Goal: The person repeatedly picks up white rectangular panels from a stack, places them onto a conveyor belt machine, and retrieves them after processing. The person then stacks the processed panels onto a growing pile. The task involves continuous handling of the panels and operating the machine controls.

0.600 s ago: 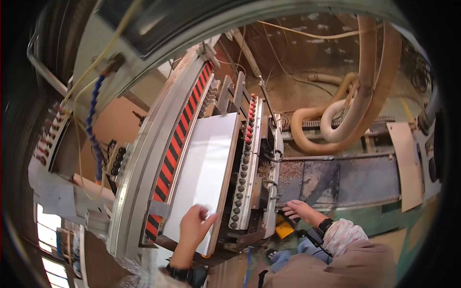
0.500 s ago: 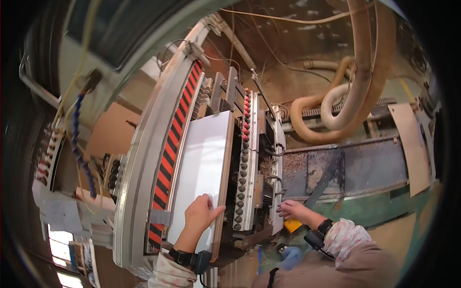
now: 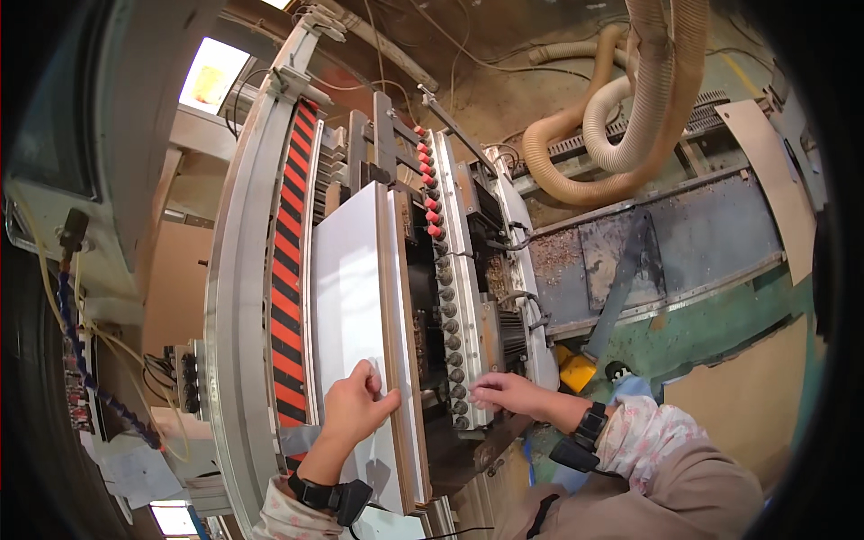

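A long white panel (image 3: 346, 288) with a brown edge lies lengthwise beside a red-and-black striped strip (image 3: 286, 297) on the machine. Along its right side shows a second white panel (image 3: 407, 360), slightly offset; how far it reaches under the first is hidden. My left hand (image 3: 355, 407) is over the near part of the first panel, fingers loosely curled and thumb apart, close to the brown edge. Whether it presses on the panel is unclear. My right hand (image 3: 506, 394) has its fingers drawn together with nothing visible in them, beside a row of dark rollers (image 3: 453, 342).
Red rollers (image 3: 430, 193) continue the row at its far end. Thick ribbed hoses (image 3: 621, 135) loop at the back right. A grey metal bed (image 3: 711, 229) with chips lies to the right. A yellow object (image 3: 576, 371) sits near the floor. A blue coiled hose (image 3: 76, 346) hangs at left.
My right hand has moved left toward the rollers, its fingers drawing together. My left hand stays over the panel. The view has shifted, and the second panel's edge now shows beside the first.
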`<state>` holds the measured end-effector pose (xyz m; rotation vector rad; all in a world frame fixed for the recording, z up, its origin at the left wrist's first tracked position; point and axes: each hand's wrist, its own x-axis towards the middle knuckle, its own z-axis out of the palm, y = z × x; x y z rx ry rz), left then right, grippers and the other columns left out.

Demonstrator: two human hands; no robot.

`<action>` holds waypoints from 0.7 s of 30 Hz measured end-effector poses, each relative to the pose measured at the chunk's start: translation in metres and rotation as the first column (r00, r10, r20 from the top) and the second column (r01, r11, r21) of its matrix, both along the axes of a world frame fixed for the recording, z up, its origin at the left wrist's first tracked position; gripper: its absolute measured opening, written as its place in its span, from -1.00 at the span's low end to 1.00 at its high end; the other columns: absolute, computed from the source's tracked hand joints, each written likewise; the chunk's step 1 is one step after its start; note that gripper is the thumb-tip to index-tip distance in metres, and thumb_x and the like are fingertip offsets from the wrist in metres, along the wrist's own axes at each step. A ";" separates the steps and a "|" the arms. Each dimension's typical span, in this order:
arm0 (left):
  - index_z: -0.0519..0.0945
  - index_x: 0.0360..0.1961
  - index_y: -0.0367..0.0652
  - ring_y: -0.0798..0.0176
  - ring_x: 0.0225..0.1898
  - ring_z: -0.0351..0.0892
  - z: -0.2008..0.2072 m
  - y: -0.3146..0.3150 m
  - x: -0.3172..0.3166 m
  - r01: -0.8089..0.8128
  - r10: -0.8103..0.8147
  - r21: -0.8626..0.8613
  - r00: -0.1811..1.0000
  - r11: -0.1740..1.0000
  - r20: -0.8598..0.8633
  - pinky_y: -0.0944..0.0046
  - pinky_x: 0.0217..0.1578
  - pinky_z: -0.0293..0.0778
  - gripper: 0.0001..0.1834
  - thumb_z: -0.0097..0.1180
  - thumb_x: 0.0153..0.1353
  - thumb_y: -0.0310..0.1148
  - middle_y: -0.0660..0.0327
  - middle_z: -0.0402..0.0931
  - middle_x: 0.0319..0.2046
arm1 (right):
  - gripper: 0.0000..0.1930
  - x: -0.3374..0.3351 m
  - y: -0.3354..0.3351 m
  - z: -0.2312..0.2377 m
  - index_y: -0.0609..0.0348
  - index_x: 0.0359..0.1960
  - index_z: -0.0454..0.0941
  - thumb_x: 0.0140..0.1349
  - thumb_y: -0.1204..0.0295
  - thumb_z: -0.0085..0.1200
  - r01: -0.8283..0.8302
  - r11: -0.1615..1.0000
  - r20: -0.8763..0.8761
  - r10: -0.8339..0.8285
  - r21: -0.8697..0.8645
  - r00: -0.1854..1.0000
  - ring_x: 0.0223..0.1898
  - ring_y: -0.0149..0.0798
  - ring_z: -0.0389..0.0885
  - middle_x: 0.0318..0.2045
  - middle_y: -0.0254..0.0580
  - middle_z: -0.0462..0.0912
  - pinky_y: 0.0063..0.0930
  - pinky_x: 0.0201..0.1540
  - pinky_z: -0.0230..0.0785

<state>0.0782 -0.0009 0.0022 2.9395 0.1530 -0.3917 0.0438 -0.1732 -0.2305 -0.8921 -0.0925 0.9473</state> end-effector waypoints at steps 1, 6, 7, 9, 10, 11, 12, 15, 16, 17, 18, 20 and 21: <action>0.24 -0.63 -0.17 0.46 -0.72 0.18 0.002 -0.001 0.002 -0.015 0.016 -0.036 1.000 0.999 0.019 0.40 -0.66 0.20 -0.63 0.25 -0.20 -0.33 0.32 0.20 -0.80 | -0.63 0.009 0.003 0.011 0.17 -0.03 0.40 0.21 0.23 0.01 0.035 0.999 0.019 -0.036 0.022 0.999 -0.32 -0.49 0.44 -0.34 -0.34 0.51 -0.58 -0.28 0.32; 0.22 -0.64 -0.13 0.57 -0.68 0.06 0.019 0.008 0.001 -0.137 0.144 -0.164 0.989 0.977 0.031 0.49 -0.69 0.05 -0.61 0.29 -0.24 -0.43 0.44 0.14 -0.75 | -0.39 0.045 0.037 0.041 0.31 0.13 0.20 0.14 0.21 0.11 0.265 0.942 0.091 -0.288 0.206 0.953 -0.08 -0.31 0.48 -0.10 -0.02 0.52 -0.47 -0.04 0.33; 0.22 -0.63 -0.12 0.59 -0.67 0.04 0.020 0.013 -0.002 -0.163 0.175 -0.186 0.983 0.969 0.047 0.51 -0.68 0.02 -0.62 0.28 -0.25 -0.46 0.47 0.12 -0.73 | -0.31 0.050 0.039 0.054 0.35 0.15 0.13 0.10 0.18 0.15 0.311 0.939 0.170 -0.334 0.150 0.927 -0.05 -0.25 0.47 -0.06 0.06 0.48 -0.43 -0.02 0.33; 0.22 -0.62 -0.11 0.59 -0.66 0.01 0.025 0.012 0.000 -0.145 0.171 -0.289 0.983 0.946 0.064 0.52 -0.66 0.00 -0.63 0.26 -0.26 -0.50 0.47 0.10 -0.71 | -0.17 0.053 0.059 0.061 0.36 0.18 0.07 0.02 0.08 0.20 0.386 0.913 0.133 -0.402 0.132 0.906 0.02 -0.06 0.43 0.06 0.20 0.34 -0.35 0.04 0.30; 0.21 -0.60 -0.08 0.60 -0.65 0.01 0.027 0.020 -0.003 -0.192 0.218 -0.323 0.975 0.927 0.047 0.53 -0.65 -0.01 -0.63 0.24 -0.27 -0.54 0.48 0.11 -0.68 | -0.10 0.055 0.064 0.066 0.37 0.19 0.03 -0.03 0.05 0.23 0.412 0.891 0.105 -0.436 0.193 0.894 0.08 -0.01 0.37 0.10 0.22 0.29 -0.31 0.09 0.26; 0.20 -0.59 -0.06 0.60 -0.64 0.04 0.029 0.021 -0.002 -0.163 0.196 -0.381 0.979 0.910 0.050 0.55 -0.64 0.02 -0.63 0.22 -0.26 -0.54 0.47 0.13 -0.67 | -0.06 0.055 0.065 0.072 0.39 0.21 0.00 -0.04 0.02 0.22 0.418 0.888 0.113 -0.443 0.194 0.889 0.15 0.04 0.26 0.14 0.25 0.22 -0.25 0.15 0.17; 0.21 -0.57 -0.07 0.61 -0.64 0.05 0.035 0.022 -0.001 -0.162 0.202 -0.409 0.978 0.898 0.056 0.57 -0.64 0.04 -0.63 0.22 -0.24 -0.55 0.46 0.14 -0.67 | -0.06 0.055 0.068 0.078 0.40 0.21 -0.01 -0.03 0.00 0.20 0.430 0.896 0.202 -0.445 0.113 0.873 0.18 0.06 0.21 0.15 0.25 0.19 -0.24 0.19 0.11; 0.20 -0.53 -0.08 0.61 -0.64 0.08 0.036 0.025 -0.003 -0.180 0.243 -0.494 0.968 0.850 0.066 0.58 -0.63 0.08 -0.63 0.20 -0.21 -0.56 0.45 0.17 -0.66 | -0.07 0.051 0.083 0.084 0.39 0.22 -0.01 0.00 -0.03 0.15 0.483 0.876 0.278 -0.469 0.021 0.838 0.21 0.10 0.14 0.16 0.26 0.17 -0.21 0.23 0.02; 0.20 -0.52 -0.09 0.62 -0.64 0.08 0.037 0.026 -0.003 -0.183 0.257 -0.523 0.964 0.833 0.072 0.59 -0.63 0.10 -0.63 0.20 -0.20 -0.57 0.45 0.17 -0.65 | -0.07 0.051 0.087 0.086 0.39 0.22 -0.01 0.00 -0.03 0.14 0.504 0.863 0.275 -0.489 0.018 0.828 0.21 0.10 0.13 0.16 0.26 0.16 -0.20 0.23 0.01; 0.20 -0.52 -0.09 0.62 -0.65 0.07 0.038 0.025 -0.002 -0.189 0.251 -0.512 0.967 0.838 0.054 0.59 -0.63 0.10 -0.63 0.20 -0.20 -0.57 0.45 0.18 -0.65 | -0.07 0.051 0.092 0.082 0.40 0.22 -0.03 0.01 -0.03 0.13 0.503 0.862 0.235 -0.503 0.068 0.831 0.21 0.10 0.12 0.15 0.26 0.16 -0.19 0.23 0.00; 0.20 -0.52 -0.09 0.63 -0.65 0.07 0.037 0.022 0.001 -0.194 0.248 -0.507 0.968 0.840 0.041 0.58 -0.63 0.10 -0.63 0.19 -0.19 -0.58 0.45 0.18 -0.65 | -0.07 0.053 0.094 0.077 0.41 0.22 -0.04 0.02 -0.03 0.13 0.498 0.859 0.202 -0.511 0.115 0.835 0.21 0.10 0.12 0.15 0.27 0.16 -0.19 0.23 0.00; 0.19 -0.51 -0.10 0.63 -0.66 0.06 0.036 0.024 0.001 -0.189 0.239 -0.506 0.970 0.842 0.034 0.58 -0.64 0.10 -0.63 0.19 -0.19 -0.58 0.45 0.18 -0.65 | -0.17 0.054 0.097 0.072 0.44 0.14 0.10 0.04 -0.02 0.10 0.554 0.821 0.158 -0.570 0.140 0.806 0.11 0.09 0.29 0.01 0.29 0.34 -0.21 0.15 0.13; 0.19 -0.51 -0.10 0.63 -0.66 0.06 0.034 0.027 0.000 -0.184 0.236 -0.510 0.971 0.840 0.038 0.58 -0.65 0.09 -0.62 0.20 -0.20 -0.58 0.45 0.18 -0.66 | -0.21 0.058 0.093 0.075 0.44 0.09 0.16 0.04 -0.01 0.09 0.493 0.864 0.161 -0.504 0.107 0.849 0.05 0.10 0.35 -0.05 0.28 0.39 -0.21 0.11 0.18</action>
